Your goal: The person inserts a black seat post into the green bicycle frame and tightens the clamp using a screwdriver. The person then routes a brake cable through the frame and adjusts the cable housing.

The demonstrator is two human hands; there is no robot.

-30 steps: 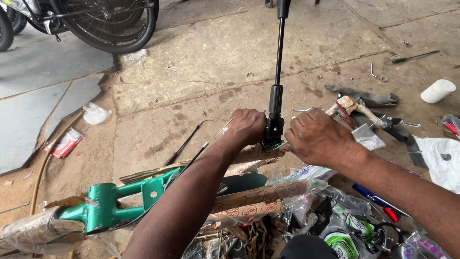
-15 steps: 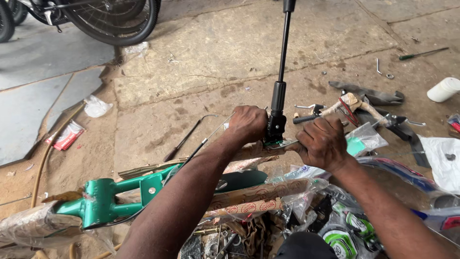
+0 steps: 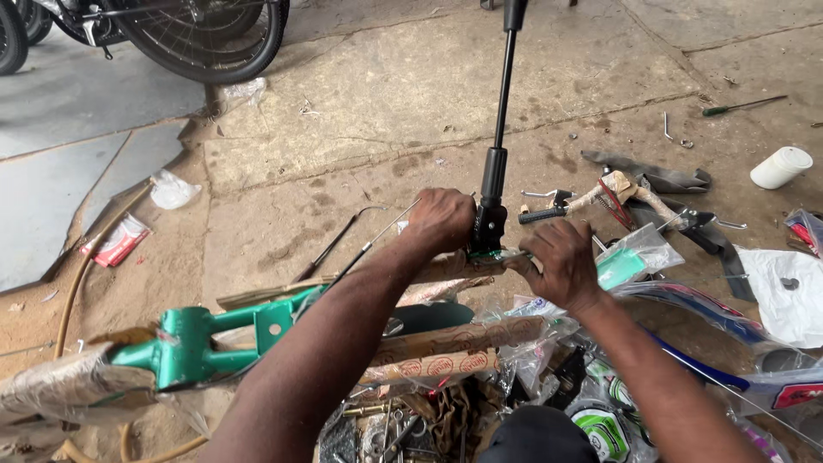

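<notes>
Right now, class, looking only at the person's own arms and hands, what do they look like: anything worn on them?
Both forearms are bare up to the picture's edge: no sleeves show. The left hand and right hand wear no gloves. No watch, ring, bracelet or bandage can be seen on the wrists or fingers. The hands are broad, with knuckles showing.

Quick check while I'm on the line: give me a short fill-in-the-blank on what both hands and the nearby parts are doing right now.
1. The left hand rests at the base of the black ____, which points away across the floor.
2. The bike frame under the left forearm is painted ____.
3. The right hand is at the clamp, on its ____ side in the picture.
4. The white cup lies on the ____.

Missing words: post; green; right; floor
</notes>
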